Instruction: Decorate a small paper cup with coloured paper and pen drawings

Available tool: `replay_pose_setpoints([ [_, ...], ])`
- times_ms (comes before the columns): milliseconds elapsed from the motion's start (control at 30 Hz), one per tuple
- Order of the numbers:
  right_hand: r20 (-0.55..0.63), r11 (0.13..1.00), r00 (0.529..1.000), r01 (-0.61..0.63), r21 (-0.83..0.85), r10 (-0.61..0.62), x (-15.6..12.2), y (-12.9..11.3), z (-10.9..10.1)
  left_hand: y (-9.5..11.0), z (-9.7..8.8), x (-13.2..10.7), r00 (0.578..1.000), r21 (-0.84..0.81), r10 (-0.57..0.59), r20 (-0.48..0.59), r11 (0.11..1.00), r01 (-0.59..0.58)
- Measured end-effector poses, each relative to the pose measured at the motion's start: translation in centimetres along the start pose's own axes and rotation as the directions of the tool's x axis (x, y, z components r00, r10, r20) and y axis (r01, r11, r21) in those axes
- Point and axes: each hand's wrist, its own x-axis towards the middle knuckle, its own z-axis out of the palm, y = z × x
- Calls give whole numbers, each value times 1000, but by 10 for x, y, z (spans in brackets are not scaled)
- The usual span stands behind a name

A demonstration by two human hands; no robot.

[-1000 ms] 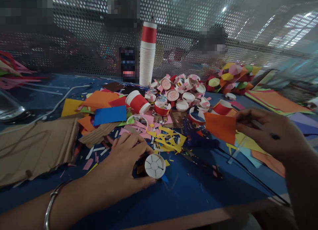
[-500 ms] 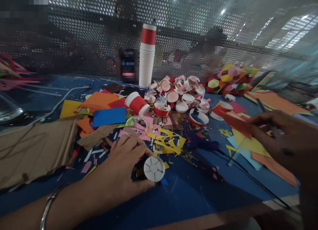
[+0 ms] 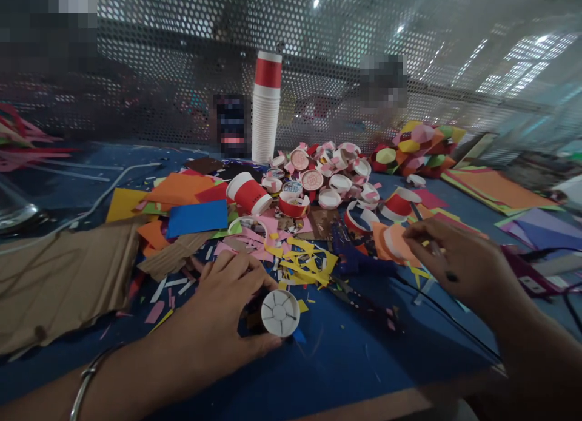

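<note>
A small white paper-cup base (image 3: 280, 313) with dark spoke-like lines on its top sits between the thumb and fingers of my left hand (image 3: 231, 306). That hand rests low over the blue table, closed around the piece's side. My right hand (image 3: 448, 260) is pinched, with a slim pen (image 3: 437, 249) lying among its fingers. Just at its fingertips is an orange paper piece (image 3: 381, 242) with a pale patch; whether the fingers grip it I cannot tell. A blue glue gun (image 3: 359, 260) lies between the hands, beside scissors (image 3: 359, 303) in shadow.
Behind the hands lie many cut cup bases (image 3: 312, 180), a tipped red cup (image 3: 249, 192) and a tall cup stack (image 3: 267, 105). Yellow paper scraps (image 3: 304, 263), cardboard (image 3: 68, 275) and coloured sheets (image 3: 500, 187) spread around. A black cord (image 3: 448, 312) crosses the right side.
My right hand has moved left and inward with the pen, toward the glue gun. The orange paper shifted left with it. My left hand stays on the cup base.
</note>
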Motion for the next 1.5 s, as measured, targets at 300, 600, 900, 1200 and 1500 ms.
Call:
replay_pose_setpoints([
  [300, 68, 971, 985, 144, 191, -159, 0, -70, -4, -1, 1, -3, 999, 2, 37, -30, 999, -37],
  [600, 132, 780, 936, 187, 597, -325, 9, -128, -4, 1, 0, 0, 1000, 46, 22, -18, 999, -21],
  [900, 72, 614, 963, 107, 782, -259, 6, -148, 10, -1, 0, -1, 999, 39, 49, -18, 998, -48],
  [1200, 126, 619, 970, 29, 785, -206, -8, -144, 14, -2, 1, 1, 995, 30, 92, -46, 995, -91],
  [1500, 183, 642, 922, 86, 762, -341, -8, -146, 14, -2, 1, 0, 994, 16, 99, -35, 995, -98],
])
